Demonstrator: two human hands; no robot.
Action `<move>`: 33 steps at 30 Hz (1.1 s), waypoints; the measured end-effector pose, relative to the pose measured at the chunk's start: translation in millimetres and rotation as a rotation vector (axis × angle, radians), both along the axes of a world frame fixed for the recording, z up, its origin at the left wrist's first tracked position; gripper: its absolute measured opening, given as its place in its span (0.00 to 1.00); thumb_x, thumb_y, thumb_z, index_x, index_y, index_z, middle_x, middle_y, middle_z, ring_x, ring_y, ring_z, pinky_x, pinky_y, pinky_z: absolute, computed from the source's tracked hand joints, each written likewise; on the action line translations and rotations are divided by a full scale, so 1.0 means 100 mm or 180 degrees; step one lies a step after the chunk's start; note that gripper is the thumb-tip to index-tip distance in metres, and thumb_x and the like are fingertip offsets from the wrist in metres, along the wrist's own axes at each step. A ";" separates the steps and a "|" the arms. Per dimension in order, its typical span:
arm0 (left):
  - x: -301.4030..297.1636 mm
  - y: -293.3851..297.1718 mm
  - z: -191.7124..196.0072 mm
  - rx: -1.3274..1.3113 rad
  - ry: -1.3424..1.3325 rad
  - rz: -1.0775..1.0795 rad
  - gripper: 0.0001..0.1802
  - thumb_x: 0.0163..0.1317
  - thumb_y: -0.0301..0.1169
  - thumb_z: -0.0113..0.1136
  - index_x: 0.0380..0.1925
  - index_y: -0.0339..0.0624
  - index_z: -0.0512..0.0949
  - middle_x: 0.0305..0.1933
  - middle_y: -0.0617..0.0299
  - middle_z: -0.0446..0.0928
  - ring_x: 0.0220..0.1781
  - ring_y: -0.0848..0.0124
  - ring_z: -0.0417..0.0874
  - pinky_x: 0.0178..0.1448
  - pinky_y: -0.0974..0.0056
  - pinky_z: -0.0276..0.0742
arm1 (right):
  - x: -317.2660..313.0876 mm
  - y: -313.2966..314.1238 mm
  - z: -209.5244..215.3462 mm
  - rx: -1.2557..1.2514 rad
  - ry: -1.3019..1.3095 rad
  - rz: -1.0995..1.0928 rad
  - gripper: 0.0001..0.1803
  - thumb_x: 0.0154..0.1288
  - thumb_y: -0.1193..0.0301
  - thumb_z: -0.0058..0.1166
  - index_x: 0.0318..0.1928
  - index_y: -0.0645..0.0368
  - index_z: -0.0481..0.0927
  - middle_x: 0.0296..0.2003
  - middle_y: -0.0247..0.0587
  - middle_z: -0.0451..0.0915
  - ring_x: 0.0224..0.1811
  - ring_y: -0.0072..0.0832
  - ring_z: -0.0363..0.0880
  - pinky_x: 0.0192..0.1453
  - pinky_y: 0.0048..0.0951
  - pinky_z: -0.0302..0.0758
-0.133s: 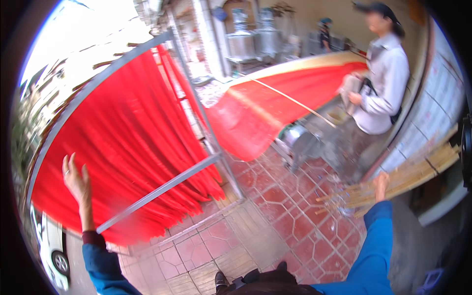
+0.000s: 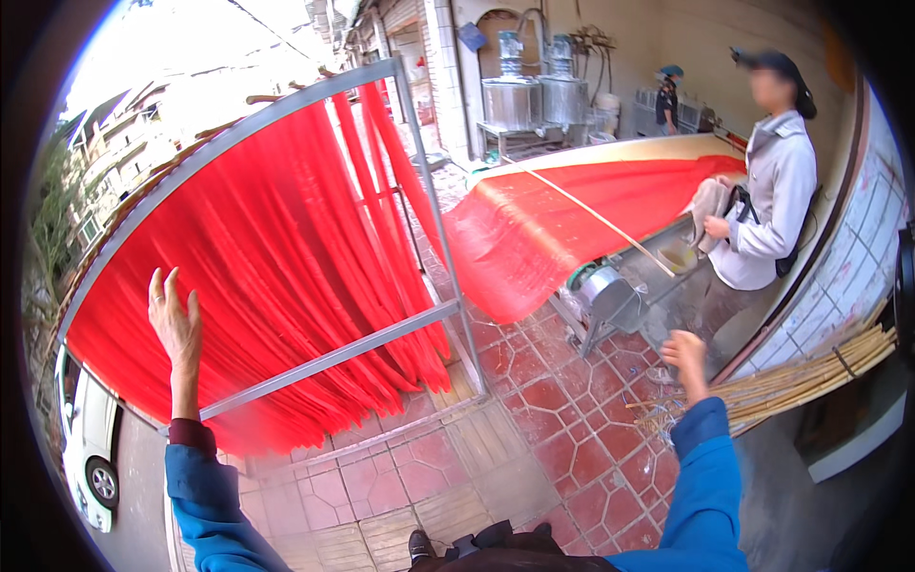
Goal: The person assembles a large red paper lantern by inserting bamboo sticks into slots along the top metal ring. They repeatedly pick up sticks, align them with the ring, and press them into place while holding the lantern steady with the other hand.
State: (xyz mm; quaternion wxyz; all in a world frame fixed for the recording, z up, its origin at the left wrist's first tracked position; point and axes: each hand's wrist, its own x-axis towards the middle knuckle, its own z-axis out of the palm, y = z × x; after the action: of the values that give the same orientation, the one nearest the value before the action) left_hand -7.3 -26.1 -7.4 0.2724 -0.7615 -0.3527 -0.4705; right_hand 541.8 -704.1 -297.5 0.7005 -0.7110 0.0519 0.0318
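My left hand (image 2: 176,329) is raised in front of long red hanging sheets (image 2: 276,257), its fingers spread and nothing in them. Whether it touches the sheets I cannot tell. The sheets hang in folds from a grey metal rack (image 2: 329,357). My right hand (image 2: 684,355) is held out over the tiled floor with its fingers curled in and nothing visible in them. Nearest to it is a bundle of thin bamboo poles (image 2: 791,381), just beyond and to the right.
A wide red sheet (image 2: 534,243) lies over a long table with a roller machine (image 2: 605,291) at its near end. A person in a light shirt (image 2: 777,195) stands beside it holding a cloth. Metal tanks (image 2: 515,103) stand behind; a white car (image 2: 91,429) is at left.
The whole view has swung, so the scene sits further right and lower. My right hand has moved left, away from the bamboo poles. My left hand stays raised with its fingers spread.
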 end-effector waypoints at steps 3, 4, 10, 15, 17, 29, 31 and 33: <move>-0.29 -0.10 -0.02 -0.0056 -0.0010 -0.0169 0.27 0.65 0.28 0.67 0.65 0.48 0.75 0.77 0.49 0.63 0.79 0.50 0.64 0.78 0.46 0.61 | -0.54 1.32 0.55 -0.0613 -0.1107 0.1883 0.14 0.76 0.68 0.56 0.54 0.64 0.82 0.40 0.43 0.88 0.40 0.27 0.88 0.44 0.30 0.85; -0.46 -0.10 -0.07 0.0138 0.0109 -0.0232 0.26 0.64 0.28 0.67 0.63 0.48 0.76 0.77 0.49 0.63 0.79 0.50 0.63 0.78 0.45 0.61 | -0.82 1.71 0.78 -0.0885 -0.1533 0.2028 0.14 0.73 0.69 0.59 0.52 0.65 0.84 0.41 0.43 0.88 0.43 0.27 0.88 0.47 0.30 0.83; -2.09 0.02 -0.46 -0.0256 0.0201 -0.0028 0.20 0.61 0.27 0.69 0.55 0.45 0.79 0.77 0.48 0.63 0.80 0.47 0.60 0.79 0.43 0.59 | -2.66 3.75 2.25 -0.0748 -0.3486 0.2873 0.12 0.72 0.70 0.60 0.47 0.67 0.86 0.46 0.52 0.88 0.51 0.39 0.88 0.56 0.37 0.81; -3.30 0.25 -0.53 -0.0454 0.0116 0.0200 0.20 0.61 0.26 0.68 0.55 0.42 0.80 0.76 0.46 0.64 0.79 0.44 0.62 0.78 0.43 0.60 | -3.90 5.15 3.08 -0.0010 -0.5036 0.2717 0.14 0.71 0.70 0.61 0.50 0.67 0.84 0.50 0.55 0.86 0.55 0.46 0.85 0.62 0.40 0.80; -3.56 0.31 -0.58 -0.0559 0.0124 0.0168 0.25 0.63 0.27 0.67 0.61 0.42 0.77 0.76 0.47 0.64 0.79 0.45 0.62 0.78 0.42 0.60 | -4.31 5.57 3.35 0.0347 -0.5287 0.2625 0.18 0.70 0.69 0.62 0.55 0.68 0.81 0.54 0.58 0.84 0.59 0.49 0.83 0.65 0.41 0.79; -3.39 0.98 -0.58 -0.0497 -0.0159 -0.0231 0.38 0.61 0.27 0.70 0.72 0.43 0.69 0.75 0.48 0.66 0.78 0.50 0.65 0.77 0.48 0.63 | -4.90 7.48 4.48 -0.0043 -0.6343 0.0979 0.21 0.71 0.54 0.60 0.38 0.62 0.89 0.29 0.49 0.87 0.33 0.42 0.87 0.42 0.41 0.83; -3.25 1.17 -0.49 -0.0385 -0.0109 -0.0274 0.40 0.62 0.27 0.70 0.74 0.42 0.65 0.75 0.48 0.67 0.78 0.51 0.65 0.78 0.48 0.62 | -4.86 7.53 4.48 -0.0427 -0.6103 0.1137 0.21 0.72 0.56 0.59 0.31 0.61 0.89 0.22 0.46 0.84 0.25 0.39 0.85 0.35 0.37 0.82; -3.14 1.43 -0.30 -0.0146 -0.0134 -0.0311 0.41 0.62 0.27 0.69 0.75 0.41 0.63 0.75 0.47 0.67 0.78 0.51 0.65 0.78 0.48 0.62 | -4.80 7.52 4.47 0.0026 -0.6282 0.1143 0.18 0.71 0.60 0.60 0.28 0.59 0.88 0.20 0.45 0.82 0.22 0.39 0.83 0.30 0.39 0.77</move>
State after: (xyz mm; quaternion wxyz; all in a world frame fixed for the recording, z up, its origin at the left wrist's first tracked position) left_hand -321.1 117.2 -37.0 0.2241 -0.7738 -0.3316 -0.4910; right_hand 62.0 48.1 149.1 0.4174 -0.4142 -0.6606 -0.4667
